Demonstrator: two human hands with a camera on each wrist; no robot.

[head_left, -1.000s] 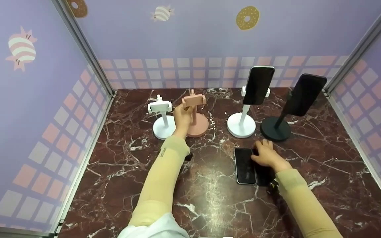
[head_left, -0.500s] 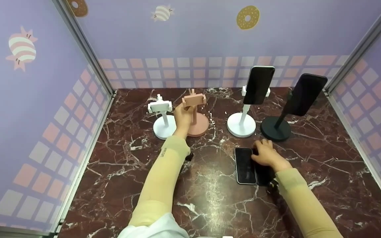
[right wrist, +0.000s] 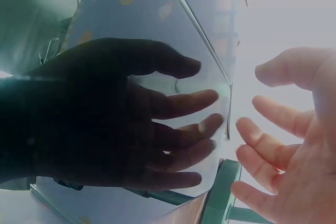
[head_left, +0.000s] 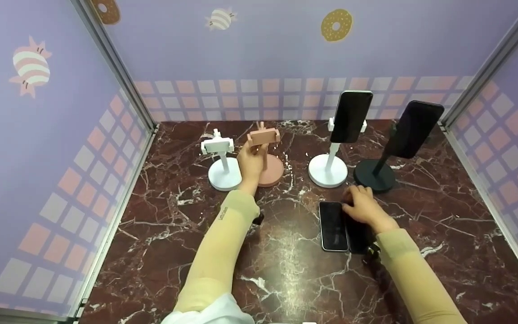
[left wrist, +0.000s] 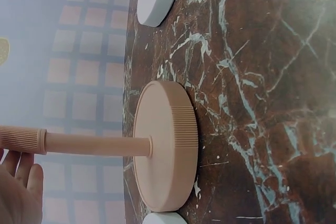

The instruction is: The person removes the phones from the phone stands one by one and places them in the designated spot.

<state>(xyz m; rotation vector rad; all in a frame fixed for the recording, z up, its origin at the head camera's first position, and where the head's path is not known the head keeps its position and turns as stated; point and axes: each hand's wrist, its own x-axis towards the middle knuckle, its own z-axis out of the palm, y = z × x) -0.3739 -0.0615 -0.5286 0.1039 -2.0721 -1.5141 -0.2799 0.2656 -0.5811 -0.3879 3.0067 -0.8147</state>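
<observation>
In the head view my left hand [head_left: 251,165] is at the upper pole of a pink phone stand [head_left: 271,171]. The left wrist view shows its fingers [left wrist: 34,179] curled against the stand's ribbed collar [left wrist: 21,139]. My right hand [head_left: 363,207] is over the top end of a dark phone [head_left: 357,237] lying on the table. In the right wrist view its thumb and fingers are spread and loosely bent, holding nothing, and the glossy phone screen [right wrist: 157,90] mirrors them. Another phone [head_left: 333,227] with a silver edge lies alongside, to the left.
A white stand [head_left: 223,173] with an unfilled holder is left of the pink one. To the right, a white stand [head_left: 328,171] and a black stand [head_left: 374,175] each carry a phone. Patterned walls [head_left: 263,54] enclose the marbled table [head_left: 286,270].
My left hand has lowered slightly along the pink stand's pole. My right hand has shifted slightly toward the phone's far end. Stands and phones have stayed put.
</observation>
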